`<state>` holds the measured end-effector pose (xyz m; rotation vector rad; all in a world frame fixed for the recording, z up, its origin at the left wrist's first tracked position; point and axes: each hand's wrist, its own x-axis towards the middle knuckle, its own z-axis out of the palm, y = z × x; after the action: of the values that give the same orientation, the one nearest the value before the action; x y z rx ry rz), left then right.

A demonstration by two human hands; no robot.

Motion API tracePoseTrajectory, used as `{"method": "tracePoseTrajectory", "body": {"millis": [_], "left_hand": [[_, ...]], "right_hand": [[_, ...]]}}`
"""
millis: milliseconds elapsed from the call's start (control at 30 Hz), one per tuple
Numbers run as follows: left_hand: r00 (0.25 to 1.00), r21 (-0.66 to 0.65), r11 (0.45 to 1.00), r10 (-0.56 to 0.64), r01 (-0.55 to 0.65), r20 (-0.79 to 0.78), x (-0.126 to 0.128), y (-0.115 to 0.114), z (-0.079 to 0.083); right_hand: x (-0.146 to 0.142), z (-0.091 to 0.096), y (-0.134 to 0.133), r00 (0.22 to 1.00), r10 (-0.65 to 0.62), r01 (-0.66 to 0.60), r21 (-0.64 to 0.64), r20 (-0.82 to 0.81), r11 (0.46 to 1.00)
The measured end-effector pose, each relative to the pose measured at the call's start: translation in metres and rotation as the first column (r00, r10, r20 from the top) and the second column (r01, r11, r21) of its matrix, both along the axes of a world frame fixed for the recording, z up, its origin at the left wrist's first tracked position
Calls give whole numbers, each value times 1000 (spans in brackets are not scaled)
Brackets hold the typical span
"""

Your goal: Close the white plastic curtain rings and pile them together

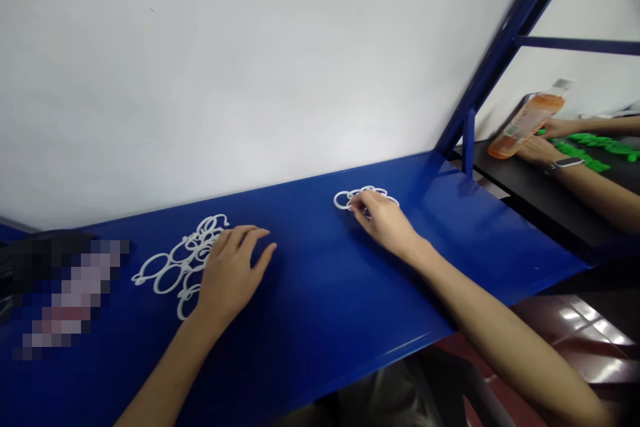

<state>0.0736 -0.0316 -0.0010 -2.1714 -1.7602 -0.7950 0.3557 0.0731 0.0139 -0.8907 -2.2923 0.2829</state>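
Several white rings, some with a small loop or hook at one end, lie in a loose heap [170, 278] on the left part of the blue tabletop [310, 293]. My left hand [233, 273] is over the right side of this heap, palm down, fingers apart, hiding some rings; nothing shows in its grasp. Farther right, a smaller cluster of white rings [342, 200] lies near the wall. My right hand [383, 217] reaches onto that cluster with bent fingers, pinching at a white ring; the fingertips partly hide the contact.
A dark bag-like item [45, 247] and a blurred-out object [75, 300] lie at the left. A blue metal frame post [493, 47] rises at right. Beyond it, another person's hands [540, 147] work at a black table with green pieces [585, 153] and an orange drink bottle [530, 120].
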Motion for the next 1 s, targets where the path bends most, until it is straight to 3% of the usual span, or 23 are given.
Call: {"method": "tracePoseTrajectory", "body": {"millis": [133,333,467,700,833,1000], "left_hand": [[959,-117,961,228,-249,-170,-32,7,-1],[887,-236,859,410,-454,-212,-55,11,-4],[882,-291,835,422,-468,-209,-58,12,-4],[915,-280,872,372,-402,-157,-63,14,-4],[933,-268,894,344,-359,-101,-68,15,-3],[922,-213,897,375,-386,-93,-78,15,-1]], "right_hand": [[28,0,29,956,-279,276,43,95,960],[36,-6,41,942,-296,293,46,156,955],[34,-3,37,936,-310,306,51,170,951],[32,2,32,918,-369,357,102,144,929],[30,1,30,927,-353,337,132,128,932],[23,2,23,948,-302,284,157,99,946]]}}
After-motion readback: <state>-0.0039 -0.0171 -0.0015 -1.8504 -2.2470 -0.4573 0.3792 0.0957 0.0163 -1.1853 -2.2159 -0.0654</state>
